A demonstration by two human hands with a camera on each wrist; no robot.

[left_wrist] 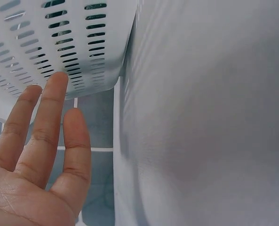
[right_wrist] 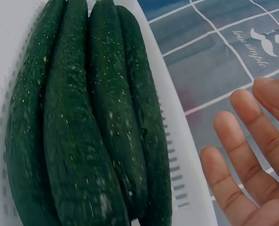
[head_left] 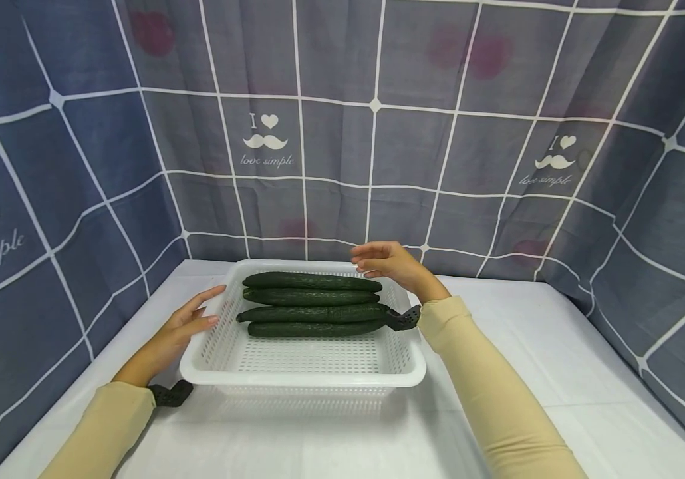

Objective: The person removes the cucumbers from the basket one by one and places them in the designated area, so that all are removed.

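Observation:
Several dark green cucumbers (head_left: 311, 297) lie side by side in a white perforated plastic basket (head_left: 303, 380), toward its back half. At the basket's left rim is my left hand (head_left: 176, 334), fingers extended along its outside. The left wrist view shows three straight fingers of that hand (left_wrist: 45, 155) close to the slotted wall (left_wrist: 83, 66); whether they touch it I cannot tell. Over the back right corner hovers my right hand (head_left: 393, 265), its fingers slightly bent and holding nothing. In the right wrist view, the hand (right_wrist: 252, 174) is apart from the cucumbers (right_wrist: 68, 127).
The basket stands on a white-covered table (head_left: 498, 346). A grey-blue checked curtain (head_left: 342, 146) with white lines and printed moustaches encloses the back and both sides. Black straps (head_left: 170, 394) sit at the wrists, below light yellow sleeves (head_left: 486, 379).

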